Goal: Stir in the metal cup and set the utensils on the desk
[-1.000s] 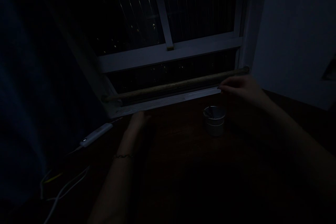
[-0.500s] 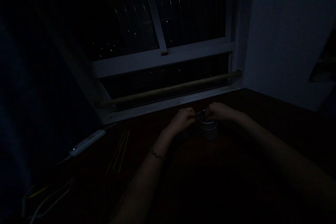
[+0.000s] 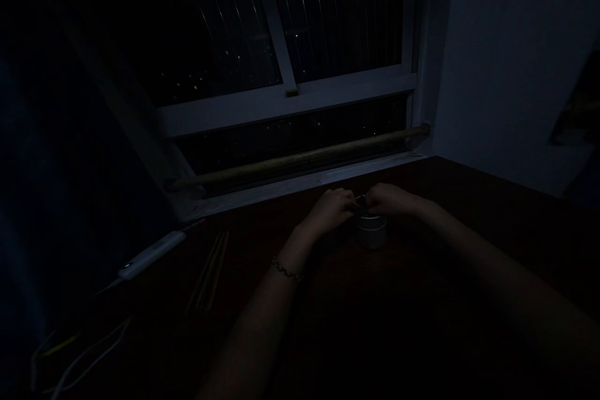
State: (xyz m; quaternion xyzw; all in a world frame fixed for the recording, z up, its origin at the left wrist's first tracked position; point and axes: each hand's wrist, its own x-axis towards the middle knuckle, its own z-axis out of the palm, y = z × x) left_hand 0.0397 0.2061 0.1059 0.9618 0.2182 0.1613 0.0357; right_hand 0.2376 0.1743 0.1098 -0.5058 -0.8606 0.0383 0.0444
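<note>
The room is very dark. A small white round container (image 3: 371, 231) stands on a dark wooden table (image 3: 422, 300) below a window. My left hand (image 3: 328, 211) and my right hand (image 3: 389, 199) meet over its top, both with fingers curled and pinched close together. Whatever they pinch is too small and dark to make out. A thin bracelet (image 3: 287, 270) circles my left wrist.
A window frame (image 3: 285, 100) with a long wooden rod (image 3: 300, 159) on its sill runs along the table's far edge. A white power strip (image 3: 150, 254) with cables lies at the left, thin sticks (image 3: 210, 269) beside it. A pale wall (image 3: 506, 62) rises at the right.
A second ago my hands were spread apart at the window sill. They came together over the white container, and since half a second ago they have closed in slightly more.
</note>
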